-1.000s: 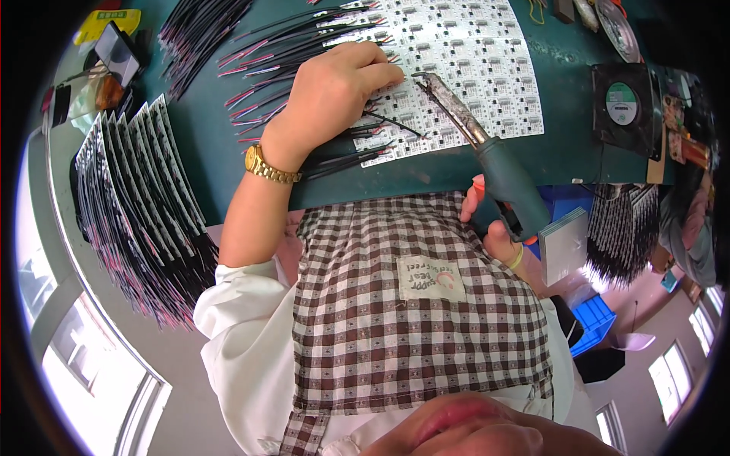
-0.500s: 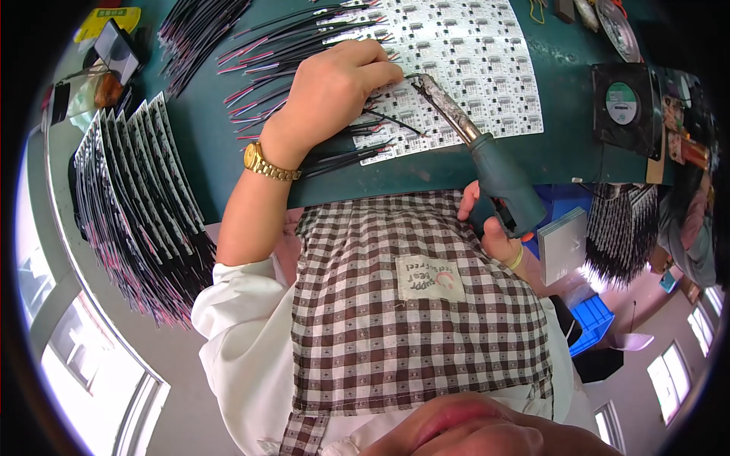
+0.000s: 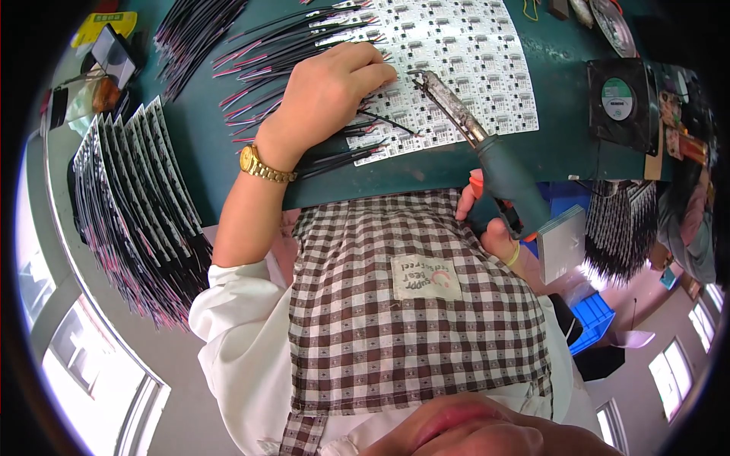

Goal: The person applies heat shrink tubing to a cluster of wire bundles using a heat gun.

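Note:
My left hand (image 3: 327,91), with a gold watch (image 3: 262,163) on its wrist, lies over the left part of a white sheet of small circuit boards (image 3: 471,68). Its thumb and forefinger are pinched together; what they hold, if anything, is hidden. Black wires (image 3: 266,57) with coloured, stripped ends run beneath and beside that hand. My right hand (image 3: 494,228) grips a soldering gun (image 3: 513,178) with a dark green handle and an orange trigger part. Its long metal tip (image 3: 418,76) points up and left, just right of the left fingertips, a small gap apart.
Bundled wires (image 3: 194,38) lie at the far left of the green table (image 3: 426,178). Wired board panels (image 3: 129,213) stand at the left. A black reel with a green label (image 3: 617,99) sits at the right. Lower right are more wired panels (image 3: 620,228) and a blue crate (image 3: 591,323).
The soldering gun's tip has moved slightly right, away from my left fingertips. My left hand keeps its pinch over the board sheet. The whole view has shifted a little.

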